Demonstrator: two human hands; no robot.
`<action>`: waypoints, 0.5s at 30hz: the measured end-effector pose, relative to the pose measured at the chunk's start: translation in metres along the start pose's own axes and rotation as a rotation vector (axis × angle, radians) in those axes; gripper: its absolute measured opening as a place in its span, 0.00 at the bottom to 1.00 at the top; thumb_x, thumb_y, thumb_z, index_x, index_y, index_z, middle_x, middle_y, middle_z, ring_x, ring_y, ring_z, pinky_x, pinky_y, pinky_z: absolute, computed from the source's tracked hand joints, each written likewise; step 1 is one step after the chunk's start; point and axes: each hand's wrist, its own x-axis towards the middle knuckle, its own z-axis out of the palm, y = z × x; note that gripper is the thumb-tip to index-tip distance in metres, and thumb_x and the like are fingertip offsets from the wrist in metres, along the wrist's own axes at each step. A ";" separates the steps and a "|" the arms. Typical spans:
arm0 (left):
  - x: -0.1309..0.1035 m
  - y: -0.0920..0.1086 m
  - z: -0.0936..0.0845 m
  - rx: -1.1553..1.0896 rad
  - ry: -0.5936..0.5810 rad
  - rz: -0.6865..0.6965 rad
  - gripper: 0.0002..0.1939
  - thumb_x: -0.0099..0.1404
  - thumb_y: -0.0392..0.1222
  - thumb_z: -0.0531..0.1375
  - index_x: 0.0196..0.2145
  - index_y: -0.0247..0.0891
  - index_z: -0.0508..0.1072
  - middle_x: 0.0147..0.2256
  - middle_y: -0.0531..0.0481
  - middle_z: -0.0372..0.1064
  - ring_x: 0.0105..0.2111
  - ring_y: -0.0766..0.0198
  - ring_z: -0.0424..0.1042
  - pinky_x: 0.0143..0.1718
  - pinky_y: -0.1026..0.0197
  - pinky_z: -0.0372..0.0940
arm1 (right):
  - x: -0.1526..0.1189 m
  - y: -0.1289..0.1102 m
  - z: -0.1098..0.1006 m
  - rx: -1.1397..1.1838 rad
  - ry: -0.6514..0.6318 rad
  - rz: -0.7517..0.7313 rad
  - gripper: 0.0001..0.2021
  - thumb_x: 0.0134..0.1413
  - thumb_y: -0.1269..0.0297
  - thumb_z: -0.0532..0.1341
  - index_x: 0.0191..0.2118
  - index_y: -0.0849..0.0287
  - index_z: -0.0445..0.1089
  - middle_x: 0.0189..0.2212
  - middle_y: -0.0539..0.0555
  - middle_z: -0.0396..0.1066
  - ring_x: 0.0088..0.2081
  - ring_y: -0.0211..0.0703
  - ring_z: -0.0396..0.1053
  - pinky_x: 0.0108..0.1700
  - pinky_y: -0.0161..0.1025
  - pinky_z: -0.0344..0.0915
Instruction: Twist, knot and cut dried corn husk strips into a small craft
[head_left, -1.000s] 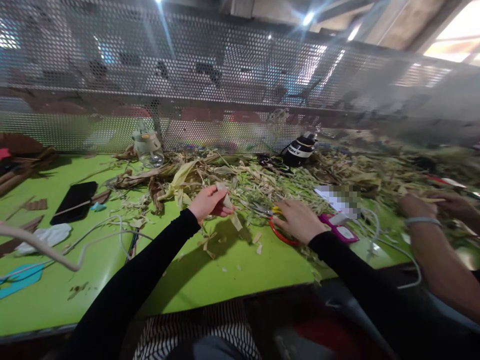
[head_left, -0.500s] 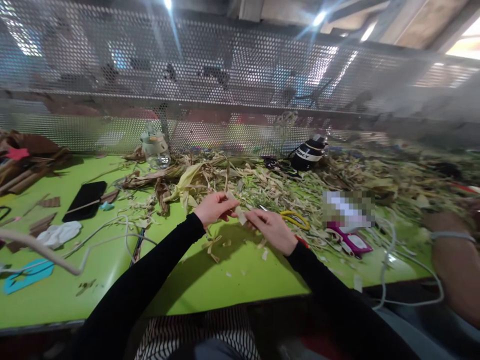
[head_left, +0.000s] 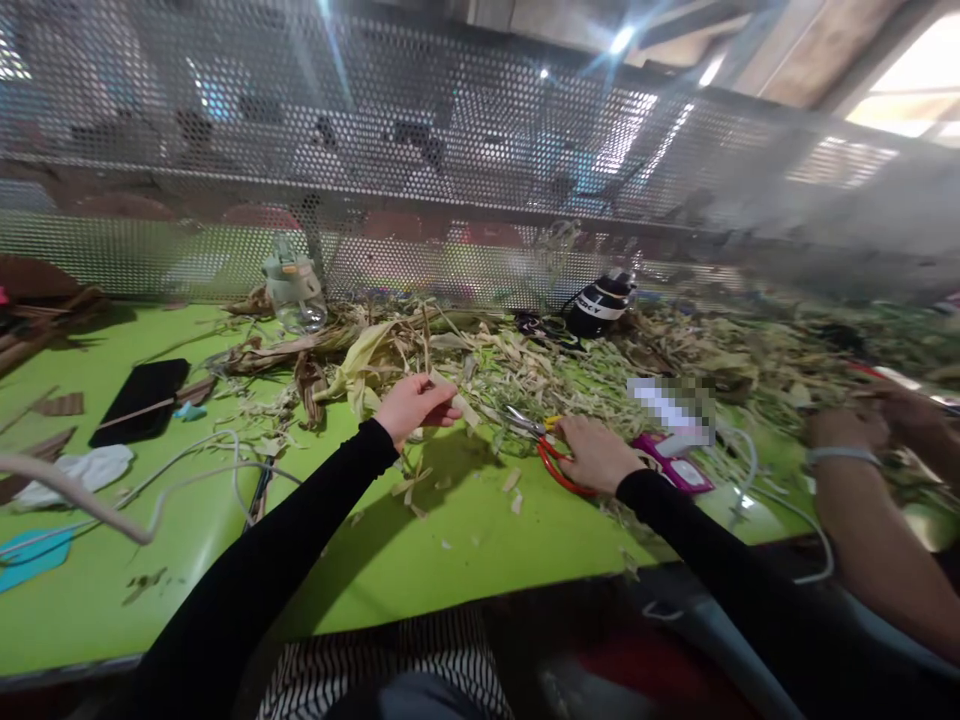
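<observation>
My left hand point(head_left: 414, 408) is closed, thumb against fingers, on a pale strip of dried husk point(head_left: 466, 408) that sticks out to the right. To its right, my right hand point(head_left: 600, 455) has its fingers curled over the handles of a pair of scissors point(head_left: 551, 462). One handle is red and the other yellow, and the metal blades point up and left over the husk scraps. Part of the handles is hidden beneath the fingers. Small husk trimmings point(head_left: 512, 480) lie on the green table point(head_left: 442, 560) between and below my hands.
Heaped husk shreds point(head_left: 495, 370) run along a perforated metal screen point(head_left: 450, 150). A clear bottle point(head_left: 296, 295) and a black bottle point(head_left: 598, 305) stand there. A black phone point(head_left: 142, 402) and a white cable point(head_left: 232, 475) lie left; a magenta-and-white object point(head_left: 679, 470) and a co-worker's arm point(head_left: 862, 500) are right.
My right hand has left the husk strip and moved right onto the scissors. My left hand still holds the strip. The view has shifted slightly right, and more of the co-worker's hands shows.
</observation>
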 end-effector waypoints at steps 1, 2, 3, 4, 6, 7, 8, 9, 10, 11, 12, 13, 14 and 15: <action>0.000 0.000 0.000 -0.003 -0.007 0.004 0.04 0.59 0.34 0.60 0.29 0.32 0.68 0.23 0.51 0.71 0.22 0.71 0.72 0.26 0.69 0.69 | 0.002 0.002 0.000 -0.002 -0.008 0.006 0.22 0.46 0.65 0.56 0.48 0.70 0.61 0.46 0.71 0.67 0.46 0.60 0.66 0.47 0.48 0.59; 0.000 -0.001 -0.001 -0.007 -0.013 0.008 0.04 0.59 0.35 0.60 0.29 0.32 0.68 0.23 0.50 0.71 0.22 0.71 0.72 0.26 0.69 0.69 | 0.004 0.005 0.001 -0.002 -0.025 0.013 0.24 0.45 0.64 0.57 0.49 0.71 0.60 0.46 0.71 0.67 0.46 0.60 0.66 0.47 0.47 0.59; 0.000 -0.001 -0.001 -0.011 -0.018 0.009 0.04 0.59 0.35 0.61 0.29 0.32 0.68 0.23 0.50 0.71 0.22 0.71 0.72 0.25 0.70 0.69 | 0.006 0.007 0.001 0.000 -0.045 0.020 0.25 0.44 0.63 0.57 0.49 0.71 0.60 0.46 0.71 0.67 0.46 0.59 0.66 0.46 0.47 0.60; 0.000 -0.001 -0.001 -0.013 -0.024 0.007 0.05 0.58 0.35 0.61 0.29 0.32 0.68 0.23 0.50 0.71 0.22 0.71 0.72 0.25 0.70 0.68 | 0.008 0.008 0.002 0.002 -0.064 0.024 0.25 0.43 0.63 0.58 0.49 0.71 0.60 0.45 0.71 0.67 0.45 0.59 0.67 0.44 0.46 0.61; 0.000 -0.001 -0.001 -0.020 -0.031 0.004 0.05 0.58 0.35 0.61 0.30 0.31 0.68 0.24 0.50 0.71 0.22 0.72 0.72 0.25 0.70 0.68 | 0.011 0.010 0.002 0.000 -0.084 0.023 0.24 0.43 0.63 0.58 0.46 0.71 0.62 0.44 0.71 0.68 0.44 0.58 0.68 0.42 0.44 0.62; 0.000 -0.001 -0.001 -0.024 -0.034 0.005 0.04 0.58 0.35 0.61 0.30 0.31 0.68 0.24 0.50 0.71 0.21 0.72 0.72 0.25 0.71 0.68 | 0.012 0.010 0.001 -0.003 -0.089 0.018 0.22 0.43 0.63 0.58 0.45 0.70 0.62 0.43 0.70 0.69 0.44 0.58 0.68 0.42 0.44 0.62; 0.000 -0.001 -0.001 -0.029 -0.036 0.008 0.04 0.59 0.35 0.61 0.30 0.31 0.68 0.24 0.50 0.71 0.21 0.72 0.71 0.25 0.71 0.68 | 0.012 0.010 -0.001 -0.007 -0.092 0.008 0.21 0.43 0.63 0.57 0.44 0.69 0.63 0.43 0.70 0.69 0.43 0.57 0.69 0.41 0.43 0.62; 0.000 -0.001 -0.001 -0.035 -0.037 0.013 0.04 0.59 0.35 0.60 0.30 0.31 0.68 0.24 0.50 0.71 0.21 0.72 0.71 0.25 0.71 0.68 | 0.011 0.011 -0.004 -0.008 -0.092 -0.004 0.19 0.44 0.62 0.57 0.43 0.68 0.64 0.42 0.69 0.69 0.42 0.56 0.69 0.40 0.43 0.62; 0.000 -0.001 -0.001 -0.041 -0.037 0.018 0.03 0.59 0.34 0.60 0.30 0.31 0.68 0.24 0.50 0.71 0.21 0.72 0.71 0.25 0.71 0.68 | 0.009 0.012 -0.010 -0.013 -0.088 -0.013 0.18 0.45 0.62 0.56 0.42 0.67 0.64 0.42 0.69 0.70 0.41 0.55 0.69 0.39 0.43 0.62; 0.001 0.000 -0.001 -0.045 -0.035 0.021 0.03 0.59 0.34 0.60 0.30 0.31 0.68 0.23 0.50 0.71 0.21 0.72 0.71 0.25 0.70 0.68 | 0.007 0.013 -0.018 -0.025 -0.081 -0.015 0.17 0.46 0.61 0.56 0.41 0.66 0.64 0.42 0.68 0.70 0.40 0.55 0.69 0.38 0.42 0.62; 0.001 0.000 -0.001 -0.049 -0.032 0.021 0.03 0.59 0.34 0.60 0.30 0.32 0.68 0.23 0.50 0.71 0.21 0.72 0.71 0.25 0.70 0.68 | 0.004 0.015 -0.027 -0.042 -0.068 -0.012 0.16 0.47 0.60 0.55 0.41 0.66 0.64 0.42 0.68 0.70 0.40 0.55 0.70 0.37 0.42 0.62; 0.002 0.000 -0.001 -0.053 -0.028 0.019 0.03 0.59 0.34 0.60 0.30 0.32 0.68 0.23 0.50 0.71 0.21 0.72 0.71 0.25 0.70 0.68 | 0.000 0.018 -0.039 -0.083 -0.049 0.004 0.16 0.48 0.59 0.55 0.41 0.65 0.64 0.41 0.68 0.70 0.39 0.55 0.70 0.35 0.43 0.61; 0.003 -0.001 -0.001 -0.057 -0.025 0.017 0.03 0.60 0.34 0.59 0.30 0.32 0.68 0.23 0.50 0.71 0.21 0.72 0.71 0.25 0.70 0.68 | -0.003 0.021 -0.051 -0.140 -0.024 0.025 0.15 0.49 0.59 0.55 0.40 0.64 0.64 0.39 0.68 0.71 0.38 0.56 0.69 0.33 0.43 0.60; 0.004 -0.001 -0.002 -0.063 -0.024 0.015 0.03 0.60 0.34 0.59 0.29 0.32 0.67 0.23 0.50 0.71 0.21 0.72 0.71 0.25 0.70 0.68 | -0.006 0.024 -0.064 -0.185 -0.012 0.019 0.14 0.49 0.58 0.55 0.39 0.63 0.64 0.38 0.68 0.71 0.36 0.55 0.69 0.32 0.43 0.60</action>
